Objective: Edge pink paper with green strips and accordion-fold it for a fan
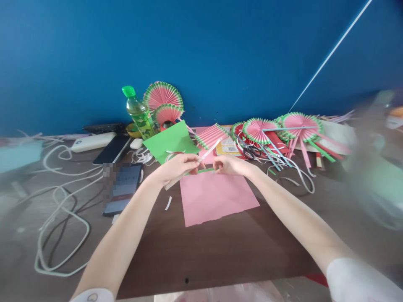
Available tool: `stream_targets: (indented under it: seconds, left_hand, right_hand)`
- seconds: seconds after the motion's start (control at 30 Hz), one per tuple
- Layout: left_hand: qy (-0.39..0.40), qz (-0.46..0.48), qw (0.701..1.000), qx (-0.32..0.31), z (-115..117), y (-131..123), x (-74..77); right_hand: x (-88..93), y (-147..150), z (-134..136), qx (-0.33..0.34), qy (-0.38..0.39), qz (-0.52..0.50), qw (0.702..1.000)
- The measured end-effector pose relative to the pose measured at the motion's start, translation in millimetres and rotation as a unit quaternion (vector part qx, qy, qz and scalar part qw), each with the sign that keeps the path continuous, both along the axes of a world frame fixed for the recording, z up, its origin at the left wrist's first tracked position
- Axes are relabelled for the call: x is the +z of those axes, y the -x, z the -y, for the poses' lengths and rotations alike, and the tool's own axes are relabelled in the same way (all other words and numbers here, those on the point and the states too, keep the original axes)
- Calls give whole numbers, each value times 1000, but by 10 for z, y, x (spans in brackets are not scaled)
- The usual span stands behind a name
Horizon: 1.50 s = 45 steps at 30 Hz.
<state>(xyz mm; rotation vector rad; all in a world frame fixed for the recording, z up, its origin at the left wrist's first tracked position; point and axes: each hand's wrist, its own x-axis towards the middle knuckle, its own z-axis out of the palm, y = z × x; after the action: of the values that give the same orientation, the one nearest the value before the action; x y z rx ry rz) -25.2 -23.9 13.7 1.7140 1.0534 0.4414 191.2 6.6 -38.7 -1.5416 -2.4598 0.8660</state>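
A pink sheet of paper [217, 195] lies on the desk, with a narrow green strip [206, 170] along its far edge. My left hand [182, 167] is over the sheet's far left corner, fingers closed on a thin white strip [210, 150] that slants up to the right. A pale flat piece [171, 183] shows under this hand; I cannot tell what it is. At the sheet's far edge my right hand [229, 165] is closed in a pinch beside the green strip. Whatever its fingertips hold is hidden. A green sheet [172, 141] lies behind my left hand.
Pleated pink-and-green paper fans [163, 97] and a green-capped bottle [138, 111] stand by the blue wall. Scissors [251, 152] and loose strips lie at right. Phones [124, 188], a white power bank [93, 142] and a looped white cable [64, 209] are at left.
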Motion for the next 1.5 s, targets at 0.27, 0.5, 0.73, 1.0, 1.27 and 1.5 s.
stream_targets:
  seconds: [0.27,0.5,0.73,1.0,1.27,1.5]
  left_hand:
    - [60,45,997,-25,16,-23,1]
    - [12,20,1000,-9,3,-6,11]
    - [10,15,1000,-10,16,-2,48]
    - [-27,-9,996,-79,60,-7,87]
    - [-39,-17,998,-49,114,-18,165]
    - [-74,-85,993,-33,125,-43,203]
  right_hand:
    - [-96,4,-46,29,7,-43,999]
    - [-88,44,-24,21,26,-80,996]
    - [-32,38,12,25,20,-89,996]
    - [184,79,78,43,4,-210,977]
    - [367,96,202,74,94,-367,923]
    - [520,111,330,60,68,-377,922]
